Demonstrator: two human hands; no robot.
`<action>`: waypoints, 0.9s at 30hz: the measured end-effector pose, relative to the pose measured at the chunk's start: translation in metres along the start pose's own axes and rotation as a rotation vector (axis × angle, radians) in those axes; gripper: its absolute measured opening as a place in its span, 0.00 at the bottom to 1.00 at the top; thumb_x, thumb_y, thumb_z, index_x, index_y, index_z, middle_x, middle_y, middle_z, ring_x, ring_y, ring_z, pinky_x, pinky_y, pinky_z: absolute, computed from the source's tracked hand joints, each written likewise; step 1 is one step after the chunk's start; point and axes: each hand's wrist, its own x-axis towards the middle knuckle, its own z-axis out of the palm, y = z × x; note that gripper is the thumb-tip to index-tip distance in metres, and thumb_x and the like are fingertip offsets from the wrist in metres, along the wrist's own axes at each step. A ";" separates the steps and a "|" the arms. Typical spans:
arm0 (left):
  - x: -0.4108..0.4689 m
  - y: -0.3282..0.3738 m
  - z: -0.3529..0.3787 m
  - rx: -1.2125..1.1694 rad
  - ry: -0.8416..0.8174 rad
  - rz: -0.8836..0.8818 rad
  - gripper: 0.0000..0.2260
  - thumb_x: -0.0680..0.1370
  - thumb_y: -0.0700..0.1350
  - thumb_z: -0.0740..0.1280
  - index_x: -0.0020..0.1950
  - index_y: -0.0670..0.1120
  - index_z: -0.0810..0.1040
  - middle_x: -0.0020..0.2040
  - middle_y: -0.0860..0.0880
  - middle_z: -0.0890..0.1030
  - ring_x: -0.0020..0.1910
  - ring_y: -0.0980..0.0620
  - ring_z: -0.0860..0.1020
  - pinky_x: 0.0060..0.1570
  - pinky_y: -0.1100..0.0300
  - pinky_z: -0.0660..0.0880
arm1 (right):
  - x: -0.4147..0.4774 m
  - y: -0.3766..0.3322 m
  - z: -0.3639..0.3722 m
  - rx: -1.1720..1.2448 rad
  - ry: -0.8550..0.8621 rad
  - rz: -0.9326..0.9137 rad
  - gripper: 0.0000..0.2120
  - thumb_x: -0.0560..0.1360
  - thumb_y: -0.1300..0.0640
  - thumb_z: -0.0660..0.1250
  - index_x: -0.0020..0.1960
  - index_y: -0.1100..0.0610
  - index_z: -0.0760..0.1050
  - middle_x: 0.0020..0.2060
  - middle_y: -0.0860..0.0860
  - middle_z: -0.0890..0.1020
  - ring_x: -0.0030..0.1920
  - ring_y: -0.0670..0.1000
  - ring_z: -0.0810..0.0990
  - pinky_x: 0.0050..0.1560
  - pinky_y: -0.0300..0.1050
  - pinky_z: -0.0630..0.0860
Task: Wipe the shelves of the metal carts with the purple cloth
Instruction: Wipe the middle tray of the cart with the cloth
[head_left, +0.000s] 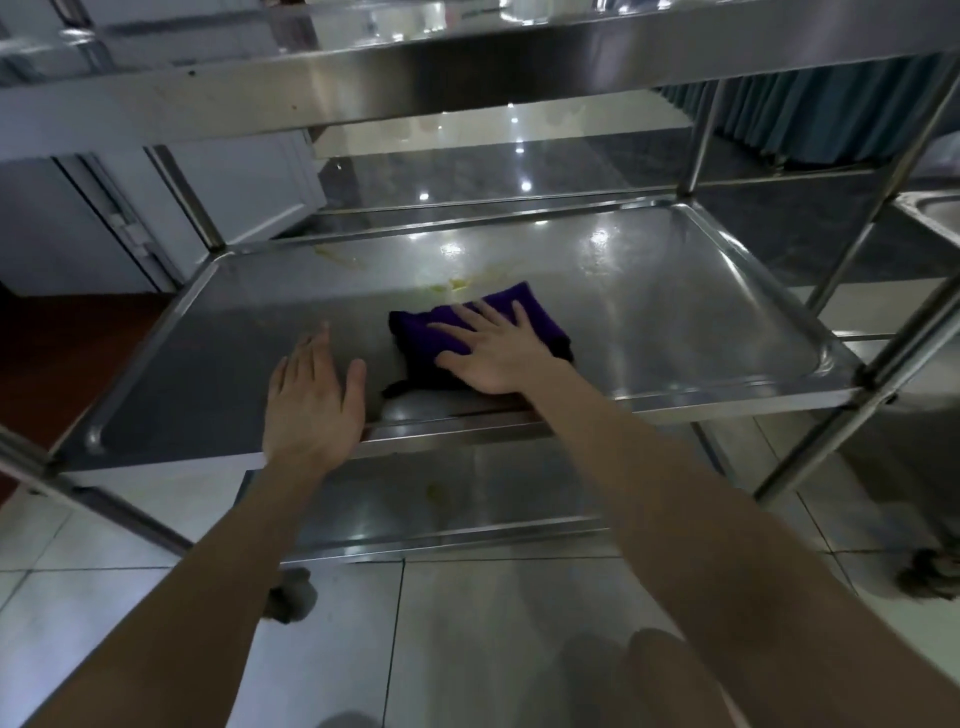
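- Head view: the right hand (498, 348) lies flat with fingers spread, pressing the purple cloth (537, 312) onto the middle shelf (675, 312), likely for broad wiping contact.
- The left hand (311, 405), at nine o'clock of the cloth, rests flat and released on the front rim, seemingly as a brace.
- A yellowish smear (457, 285) sits at twelve o'clock of the cloth.
- The shelf is glossy dished steel; the cloth is soft and folded.
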 end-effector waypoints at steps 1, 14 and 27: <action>0.001 -0.001 0.001 0.003 0.003 0.002 0.36 0.87 0.63 0.44 0.88 0.42 0.55 0.85 0.37 0.64 0.86 0.41 0.59 0.86 0.42 0.54 | -0.009 0.025 -0.004 0.005 0.009 0.031 0.33 0.82 0.29 0.47 0.86 0.32 0.49 0.88 0.42 0.47 0.87 0.51 0.42 0.82 0.69 0.33; 0.003 -0.001 0.004 0.006 0.011 0.052 0.34 0.87 0.62 0.49 0.87 0.43 0.57 0.82 0.34 0.68 0.82 0.34 0.66 0.83 0.38 0.61 | -0.056 0.158 -0.030 0.068 0.110 0.673 0.37 0.81 0.27 0.45 0.87 0.37 0.47 0.88 0.52 0.42 0.86 0.62 0.36 0.76 0.81 0.32; 0.008 -0.011 0.000 -0.031 -0.017 0.033 0.35 0.86 0.63 0.46 0.87 0.44 0.56 0.83 0.37 0.67 0.82 0.36 0.66 0.83 0.39 0.60 | 0.001 0.024 -0.014 0.033 0.025 0.116 0.31 0.85 0.33 0.46 0.87 0.36 0.49 0.88 0.46 0.46 0.87 0.54 0.41 0.81 0.71 0.33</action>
